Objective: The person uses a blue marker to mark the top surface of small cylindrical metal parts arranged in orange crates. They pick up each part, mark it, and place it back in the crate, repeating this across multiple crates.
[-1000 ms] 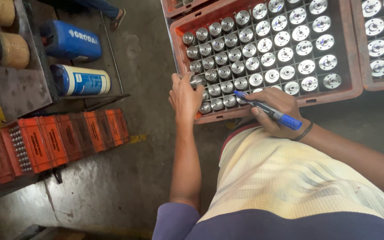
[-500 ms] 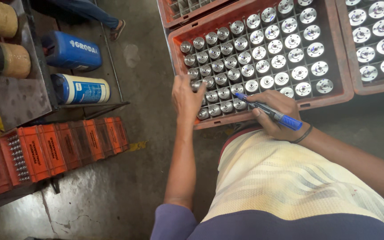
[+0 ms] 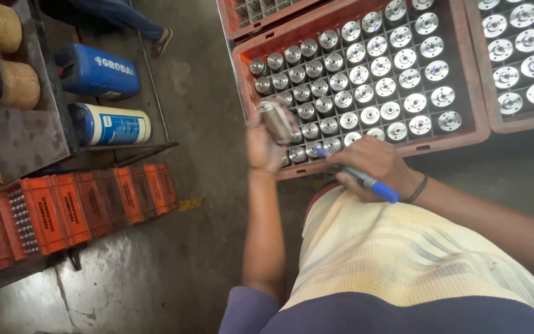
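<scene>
Gripping a shiny metal cylinder [image 3: 276, 120], the left hand [image 3: 264, 145] is holding it lifted just above the near-left corner of the red crate [image 3: 477, 127]; its fingers [image 3: 256, 121] are closed around the part, though motion blur is hiding its exact shape. Just right of those fingers, the right hand [image 3: 372, 164] is pinching a blue marker [image 3: 356, 175], fingers clamped along the barrel, with the tip pointing toward the cylinder and apparently not touching it. Beyond both sets of fingers, rows of similar metal parts [image 3: 372, 68] are standing upright in the crate's compartments. A second crate [image 3: 520, 120] is sitting farther right.
</scene>
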